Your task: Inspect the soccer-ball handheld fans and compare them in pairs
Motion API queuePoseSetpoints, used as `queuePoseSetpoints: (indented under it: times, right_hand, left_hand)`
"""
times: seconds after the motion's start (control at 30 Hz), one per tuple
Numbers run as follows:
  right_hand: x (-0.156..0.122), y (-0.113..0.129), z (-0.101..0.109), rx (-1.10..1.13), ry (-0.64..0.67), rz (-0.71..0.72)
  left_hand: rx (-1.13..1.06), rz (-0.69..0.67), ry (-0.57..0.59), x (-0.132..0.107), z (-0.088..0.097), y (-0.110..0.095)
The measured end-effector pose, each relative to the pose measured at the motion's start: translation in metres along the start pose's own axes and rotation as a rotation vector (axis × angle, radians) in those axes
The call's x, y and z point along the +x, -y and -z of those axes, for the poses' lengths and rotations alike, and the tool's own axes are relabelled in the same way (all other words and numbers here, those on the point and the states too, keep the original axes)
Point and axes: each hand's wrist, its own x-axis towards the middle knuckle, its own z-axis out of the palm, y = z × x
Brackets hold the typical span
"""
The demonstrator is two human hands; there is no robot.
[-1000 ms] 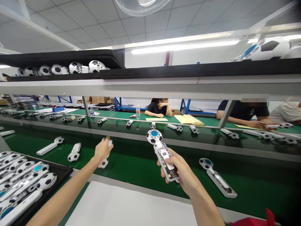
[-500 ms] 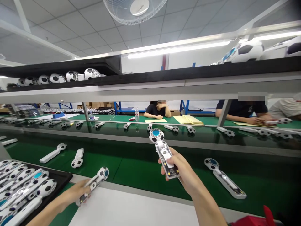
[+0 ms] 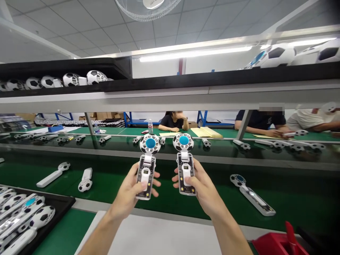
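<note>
Two handheld fans with soccer-ball heads and clear-fronted handles are held up side by side, heads upward. My left hand (image 3: 130, 191) is closed round the handle of the left handheld fan (image 3: 145, 177), thumb on its lower front. The right handheld fan (image 3: 186, 173) is gripped by my right hand (image 3: 203, 186), whose thumb rests near its white front strip. Both heads have blue centres and face me; the two fans are apart. Below them lies a white sheet (image 3: 162, 235) on the bench.
A black tray (image 3: 57, 216) of similar fans stands at left. More fans lie on the green belt (image 3: 111, 177), one at right (image 3: 252, 194). A red bin (image 3: 273, 244) is at lower right. A shelf (image 3: 170, 101) crosses ahead; co-workers (image 3: 174, 122) sit beyond.
My left hand has lifted its fan from low left to beside the right one, turning it upright. The right fan has become more upright. The view has shifted slightly.
</note>
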Motion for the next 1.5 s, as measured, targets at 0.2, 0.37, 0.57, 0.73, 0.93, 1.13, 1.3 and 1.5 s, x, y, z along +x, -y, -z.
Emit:
queuePoseSetpoints:
  times: [0.2, 0.37, 0.57, 0.73, 0.93, 1.13, 1.3, 1.5]
  right_hand:
    - [0.000, -0.006, -0.009, 0.048, 0.004, 0.059]
    - [0.002, -0.010, -0.017, 0.050, 0.014, 0.061]
    - [0.008, -0.019, -0.020, 0.016, 0.015, 0.031]
    - [0.009, -0.027, -0.016, 0.010, 0.052, 0.035]
    - [0.005, -0.020, -0.023, -0.006, 0.011, -0.014]
    - [0.004, -0.017, -0.023, -0.043, 0.038, -0.037]
    - [0.004, -0.019, -0.025, -0.055, 0.026, -0.037]
    - [0.004, -0.016, -0.028, -0.022, 0.019, -0.055]
  left_hand:
    - [-0.083, -0.078, 0.031, 0.002, -0.020, 0.012]
    - [-0.078, -0.027, 0.043, 0.003, -0.009, 0.010]
    - [-0.105, 0.001, 0.031, 0.008, -0.004, 0.008]
    - [-0.136, -0.004, 0.054, 0.009, -0.003, 0.011]
    - [-0.161, -0.002, 0.028, 0.007, -0.005, 0.010]
    - [-0.181, 0.054, 0.012, 0.008, -0.003, 0.005]
    - [-0.211, 0.017, -0.012, 0.009, -0.003, 0.006]
    - [-0.199, 0.008, -0.003, 0.011, -0.003, 0.009]
